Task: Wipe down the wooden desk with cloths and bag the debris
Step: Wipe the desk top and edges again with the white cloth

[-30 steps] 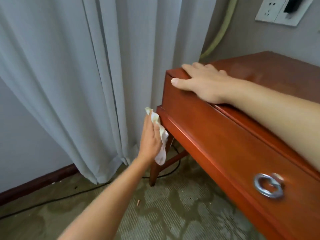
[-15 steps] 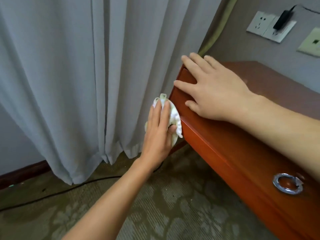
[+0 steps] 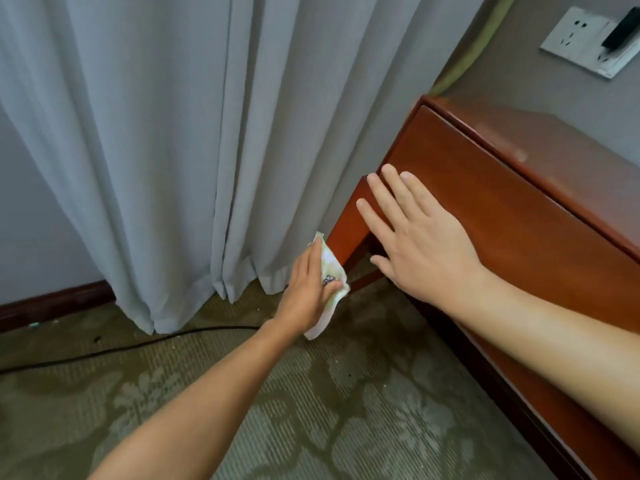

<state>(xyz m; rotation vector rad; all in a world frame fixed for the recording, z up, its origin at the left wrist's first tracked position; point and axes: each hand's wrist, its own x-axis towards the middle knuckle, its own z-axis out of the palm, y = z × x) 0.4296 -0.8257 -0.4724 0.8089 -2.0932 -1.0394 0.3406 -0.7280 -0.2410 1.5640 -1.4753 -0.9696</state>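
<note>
Pressing crumpled cloth (image 3: pixel 329 271) to smooth wood desk (image 3: pixel 502 209) leg w/ left hand (image 3: pixel 308 289) gripping; right hand (image 3: pixel 420 247) flat, released.

Crumpled pale cloth (image 3: pixel 330 271) against reddish desk (image 3: pixel 485 202) leg, seemingly touching

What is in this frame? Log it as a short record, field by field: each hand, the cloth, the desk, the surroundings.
left hand: left hand holds the cloth against the desk leg
right hand: right hand flat, fingers straight, on the desk's front face
cloth: cloth pale, small floral print, tail hanging below the grip
desk: desk reddish wood, corner near the curtain
surroundings: grey curtain, patterned carpet, black cable, wall socket
</note>
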